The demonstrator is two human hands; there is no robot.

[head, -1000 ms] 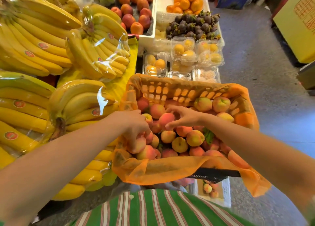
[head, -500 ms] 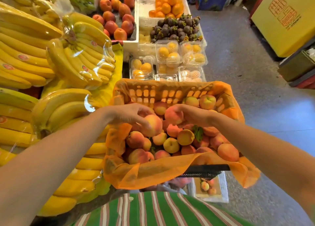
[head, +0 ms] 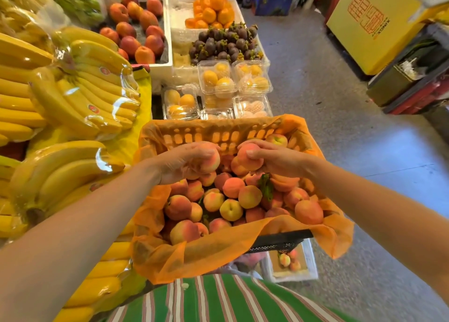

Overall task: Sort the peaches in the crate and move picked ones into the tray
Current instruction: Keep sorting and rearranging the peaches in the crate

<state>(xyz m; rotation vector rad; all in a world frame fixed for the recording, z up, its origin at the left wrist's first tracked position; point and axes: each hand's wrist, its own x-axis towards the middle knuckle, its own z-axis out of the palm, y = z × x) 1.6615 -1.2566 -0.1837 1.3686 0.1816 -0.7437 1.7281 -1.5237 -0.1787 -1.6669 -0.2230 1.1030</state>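
Observation:
A crate (head: 218,134) lined with orange netting stands in front of me, heaped with several pink-yellow peaches (head: 230,200). My left hand (head: 187,162) is raised over the crate's left side and grips one peach (head: 212,162) in its curled fingers. My right hand (head: 274,160) is raised over the crate's middle and holds another peach (head: 249,156) between thumb and fingers. Both held peaches are clear of the pile. Below the crate on the floor sits a white tray (head: 311,261) with a few peaches in it, partly hidden by the crate.
Bagged bananas (head: 80,98) fill the stall at my left. Behind the crate stand clear boxes of yellow fruit (head: 218,81), mangosteens (head: 226,44), oranges (head: 211,10) and a white box of red peaches (head: 138,30). A yellow carton (head: 374,25) and grey floor lie to the right.
Both hands have lifted out of the pile, each bringing a peach up and toward the crate's far side. The camera has tilted, so the crate sits lower in view.

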